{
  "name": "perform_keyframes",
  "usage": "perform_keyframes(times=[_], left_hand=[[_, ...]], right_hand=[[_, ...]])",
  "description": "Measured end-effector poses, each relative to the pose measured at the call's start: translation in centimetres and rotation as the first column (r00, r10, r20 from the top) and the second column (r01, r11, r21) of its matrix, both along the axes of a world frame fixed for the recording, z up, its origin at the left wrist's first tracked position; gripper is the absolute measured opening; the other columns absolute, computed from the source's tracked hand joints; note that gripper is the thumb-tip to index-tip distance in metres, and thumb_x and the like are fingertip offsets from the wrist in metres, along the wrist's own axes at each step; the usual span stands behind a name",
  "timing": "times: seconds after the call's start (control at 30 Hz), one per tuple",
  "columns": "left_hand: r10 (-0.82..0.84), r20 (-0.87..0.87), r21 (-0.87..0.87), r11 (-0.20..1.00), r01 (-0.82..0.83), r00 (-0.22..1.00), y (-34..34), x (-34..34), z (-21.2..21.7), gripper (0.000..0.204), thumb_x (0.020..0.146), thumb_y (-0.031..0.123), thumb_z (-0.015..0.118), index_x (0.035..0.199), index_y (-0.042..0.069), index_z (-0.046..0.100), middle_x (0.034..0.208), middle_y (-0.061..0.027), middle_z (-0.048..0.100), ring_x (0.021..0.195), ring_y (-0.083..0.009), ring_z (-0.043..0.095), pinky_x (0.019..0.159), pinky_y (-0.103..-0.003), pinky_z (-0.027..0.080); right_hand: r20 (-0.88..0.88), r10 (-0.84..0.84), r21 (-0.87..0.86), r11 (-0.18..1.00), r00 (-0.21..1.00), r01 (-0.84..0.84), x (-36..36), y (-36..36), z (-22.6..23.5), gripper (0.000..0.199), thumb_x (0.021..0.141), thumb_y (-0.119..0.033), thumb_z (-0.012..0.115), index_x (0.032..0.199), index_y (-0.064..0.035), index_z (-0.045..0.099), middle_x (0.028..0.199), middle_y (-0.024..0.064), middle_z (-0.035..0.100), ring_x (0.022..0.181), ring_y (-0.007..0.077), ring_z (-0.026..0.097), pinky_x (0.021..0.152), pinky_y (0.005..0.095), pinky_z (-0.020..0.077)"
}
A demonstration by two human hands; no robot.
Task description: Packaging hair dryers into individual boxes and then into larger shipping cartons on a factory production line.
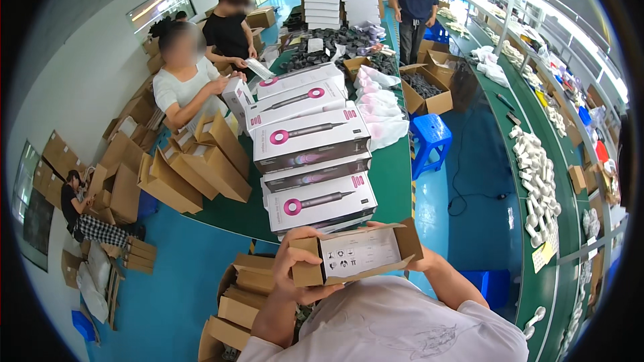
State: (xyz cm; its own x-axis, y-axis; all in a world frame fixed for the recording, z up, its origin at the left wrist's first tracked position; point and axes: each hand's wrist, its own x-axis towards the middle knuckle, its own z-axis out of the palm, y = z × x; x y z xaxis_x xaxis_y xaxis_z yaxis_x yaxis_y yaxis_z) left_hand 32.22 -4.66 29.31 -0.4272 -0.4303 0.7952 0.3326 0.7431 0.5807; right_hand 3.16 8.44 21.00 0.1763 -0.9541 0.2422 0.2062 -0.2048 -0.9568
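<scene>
Now both hands, left (pixel 300 263) & right (pixel 414 259), grip closed on 1 open brown carton (pixel 355 255), w/ 5 white boxes (pixel 315 161) stacked ahead.

Packing workshop: long green tables (pixel 392 181), stacked product boxes (pixel 312 141), cartons (pixel 201 171)

Clad in a white short-sleeved cotton T-shirt (pixel 396 325) with a faint grey line drawing, leaf-like or feather-like, sketched across the cloth. Fabric lightly creased, sleeve hems ending above the elbows. Two bare forearms rising from the lower edge, with no watch, bracelet or glove showing on either wrist. Left grip (pixel 295 255) and right grip (pixel 417 263) both bare, no rings in sight. Rest of the body out of view.
</scene>
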Motion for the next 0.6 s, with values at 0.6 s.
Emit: perform_keyframes(times=[0.6], left_hand=[[0.121,0.134,0.171,0.975,-0.143,0.984,-4.1,-1.3,-4.1,0.123,0.085,0.048,0.097,0.17,-0.005,0.026,0.164,-0.0264,0.049,0.153,-0.037,0.05,0.129,-0.05,0.035]], right_hand=[[0.058,-0.675,-0.079,0.731,0.735,0.678,-2.6,5.3,-3.7,0.072,0.086,-0.043,0.098,0.138,-0.0029,0.068,0.13,0.0082,0.073,0.117,0.0265,0.07,0.096,0.0437,0.0587]])
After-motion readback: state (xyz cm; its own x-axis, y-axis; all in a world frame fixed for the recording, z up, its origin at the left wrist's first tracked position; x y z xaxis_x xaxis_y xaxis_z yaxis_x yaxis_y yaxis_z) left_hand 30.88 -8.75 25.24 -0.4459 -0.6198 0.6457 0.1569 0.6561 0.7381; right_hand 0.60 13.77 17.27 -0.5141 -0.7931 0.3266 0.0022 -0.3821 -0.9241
